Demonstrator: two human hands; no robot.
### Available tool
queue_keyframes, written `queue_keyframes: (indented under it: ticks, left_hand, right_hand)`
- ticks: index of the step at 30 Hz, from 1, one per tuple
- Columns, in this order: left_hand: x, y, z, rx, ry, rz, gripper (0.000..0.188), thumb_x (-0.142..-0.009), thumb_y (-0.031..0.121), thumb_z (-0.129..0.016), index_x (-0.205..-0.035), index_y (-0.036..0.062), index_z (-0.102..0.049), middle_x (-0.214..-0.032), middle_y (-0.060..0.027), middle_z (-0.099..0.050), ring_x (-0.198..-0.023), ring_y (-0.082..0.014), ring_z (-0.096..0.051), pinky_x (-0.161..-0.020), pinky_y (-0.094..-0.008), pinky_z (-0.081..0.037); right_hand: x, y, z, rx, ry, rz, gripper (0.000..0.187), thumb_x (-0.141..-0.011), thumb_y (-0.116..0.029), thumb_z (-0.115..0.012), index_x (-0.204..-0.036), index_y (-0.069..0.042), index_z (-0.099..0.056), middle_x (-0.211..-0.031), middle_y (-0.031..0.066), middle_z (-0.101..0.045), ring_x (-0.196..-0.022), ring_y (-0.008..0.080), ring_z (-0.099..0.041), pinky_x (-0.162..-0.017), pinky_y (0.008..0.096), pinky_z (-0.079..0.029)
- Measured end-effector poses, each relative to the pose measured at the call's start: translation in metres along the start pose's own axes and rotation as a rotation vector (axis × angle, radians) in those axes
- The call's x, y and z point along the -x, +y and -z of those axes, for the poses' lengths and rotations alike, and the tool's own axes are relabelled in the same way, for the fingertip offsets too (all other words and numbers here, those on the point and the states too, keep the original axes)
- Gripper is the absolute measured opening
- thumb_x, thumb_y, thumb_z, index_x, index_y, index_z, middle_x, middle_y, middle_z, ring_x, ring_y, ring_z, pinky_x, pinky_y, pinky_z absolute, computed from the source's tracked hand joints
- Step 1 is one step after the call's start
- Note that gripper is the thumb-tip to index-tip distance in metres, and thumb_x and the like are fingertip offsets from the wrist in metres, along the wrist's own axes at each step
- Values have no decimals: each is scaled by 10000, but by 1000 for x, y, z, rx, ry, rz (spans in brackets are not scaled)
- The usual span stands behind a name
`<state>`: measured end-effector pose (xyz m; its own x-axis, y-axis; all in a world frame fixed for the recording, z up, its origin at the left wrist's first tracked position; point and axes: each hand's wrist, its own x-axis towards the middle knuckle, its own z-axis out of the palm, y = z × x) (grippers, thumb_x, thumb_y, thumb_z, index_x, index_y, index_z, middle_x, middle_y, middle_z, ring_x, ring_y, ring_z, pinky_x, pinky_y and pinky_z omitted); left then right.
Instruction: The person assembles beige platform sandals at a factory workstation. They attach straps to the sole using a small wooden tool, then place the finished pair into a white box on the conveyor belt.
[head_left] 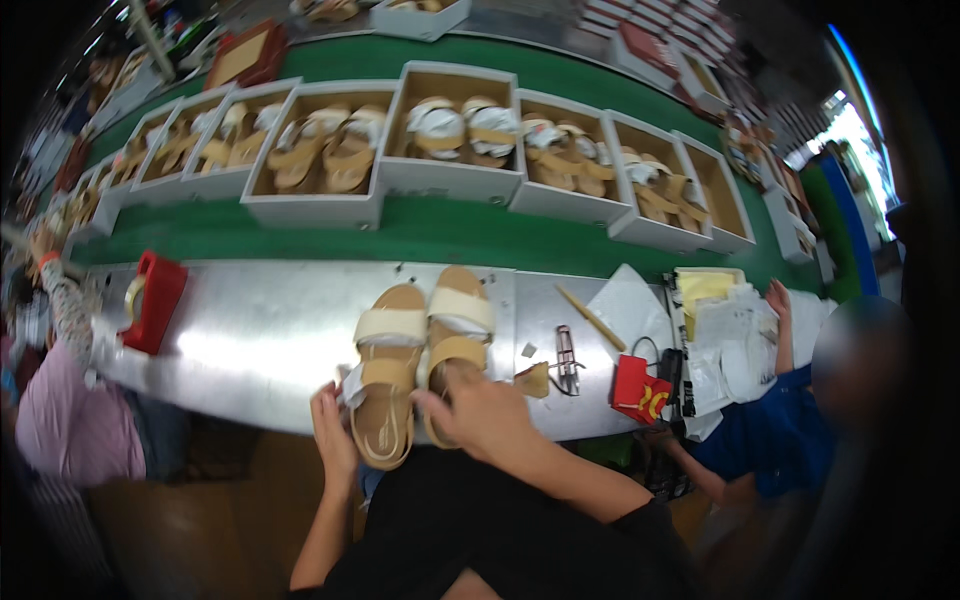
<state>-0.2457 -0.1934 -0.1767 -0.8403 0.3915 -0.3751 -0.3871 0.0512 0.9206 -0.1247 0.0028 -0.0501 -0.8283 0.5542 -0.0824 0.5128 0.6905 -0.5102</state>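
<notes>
A pair of tan sandals with cream front straps lies on the metal table before me, toes pointing away. The left sandal (385, 385) overhangs the table's near edge at its heel, and white paper shows at its outer side. My left hand (335, 432) is closed at that side, fingers against the strap and paper. Over the right sandal (458, 350) lies my right hand (485, 412), its fingers bent down at the tan middle strap and its thumb reaching toward the left sandal. The right hand hides much of the right sandal's heel.
Open white boxes (450, 178) of sandals line the green conveyor belt (440, 228) beyond the table. A red tape dispenser (158, 305) stands left. Eyeglasses (568, 360), a red box (638, 388) and white paper sheets (735, 340) lie right. People sit at both sides.
</notes>
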Motion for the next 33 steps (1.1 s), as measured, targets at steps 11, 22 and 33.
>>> queue_keyframes:
  ticks: [11, 22, 33]
  left_hand:
    - [8, -5, -82, 223, -256, 151, 584, -1082, 491, -246, -1502, 89, -305, -1388, -124, -527, -1223, -227, -555, -1024, -371, -455]
    - [-31, -14, -130, -886, -395, -529, 617, -938, 247, -619, -1449, -11, -391, -1359, -256, -516, -1271, -400, -485, -1104, -494, -340]
    - [-31, -30, -152, -1205, -437, -541, 695, -944, 326, -591, -1439, -107, -367, -1511, -295, -364, -1427, -465, -282, -1197, -571, -133]
  right_hand:
    - [-21, 43, -1, -24, -81, 0, 276, -897, -255, -564, -901, -11, -691, -918, 181, -701, -841, 373, -697, -724, 471, -565]
    - [40, 161, 179, -7, 447, -235, 231, -945, -291, -590, -999, -111, -724, -973, 127, -635, -881, 348, -650, -759, 452, -521]
    - [-15, 392, 314, 657, 965, -524, 179, -901, -231, -628, -1001, -86, -661, -1073, 123, -610, -949, 386, -635, -754, 508, -517]
